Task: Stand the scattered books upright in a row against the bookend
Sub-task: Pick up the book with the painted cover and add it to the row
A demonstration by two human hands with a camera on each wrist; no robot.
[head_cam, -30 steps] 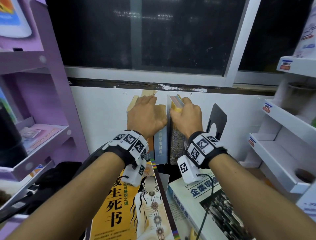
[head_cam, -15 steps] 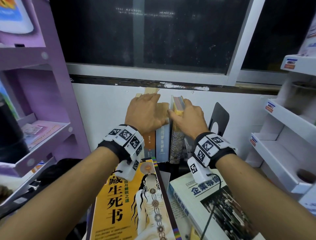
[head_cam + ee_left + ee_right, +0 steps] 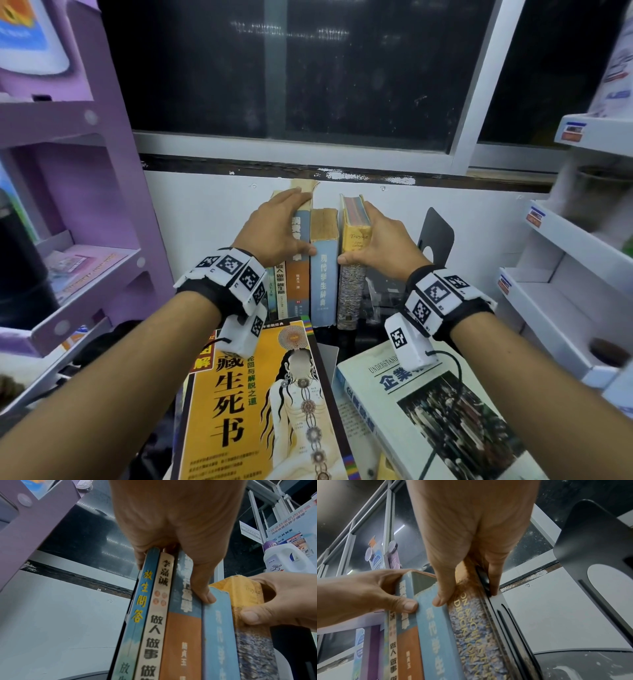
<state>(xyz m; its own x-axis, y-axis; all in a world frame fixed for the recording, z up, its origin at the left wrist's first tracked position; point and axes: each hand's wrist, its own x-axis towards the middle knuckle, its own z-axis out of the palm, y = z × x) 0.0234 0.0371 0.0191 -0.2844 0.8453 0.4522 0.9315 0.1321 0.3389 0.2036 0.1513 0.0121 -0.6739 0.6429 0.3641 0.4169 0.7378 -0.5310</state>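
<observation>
Several books stand upright in a row (image 3: 322,274) against the white wall. My left hand (image 3: 284,226) grips the tops of the left ones, a thin blue book (image 3: 145,588), a cream one (image 3: 161,588) and an orange-and-blue one (image 3: 298,267). Its thumb touches the blue dictionary (image 3: 322,270) in the middle. My right hand (image 3: 376,240) grips the thick yellow-topped book (image 3: 354,240) at the row's right end, thumb on the spine. A black bookend (image 3: 435,236) stands to the right, apart from the row. In the right wrist view a ribbed black plate (image 3: 505,622) lies against the thick book's right side.
A yellow-covered book (image 3: 267,404) and a white book (image 3: 442,411) lie flat near me, under my wrists. Purple shelves (image 3: 78,205) stand at the left and white shelves (image 3: 565,274) at the right. A dark window (image 3: 291,68) is above the wall.
My hands have slid a little apart along the book tops. The blue dictionary between them now shows in full. The row stands straighter.
</observation>
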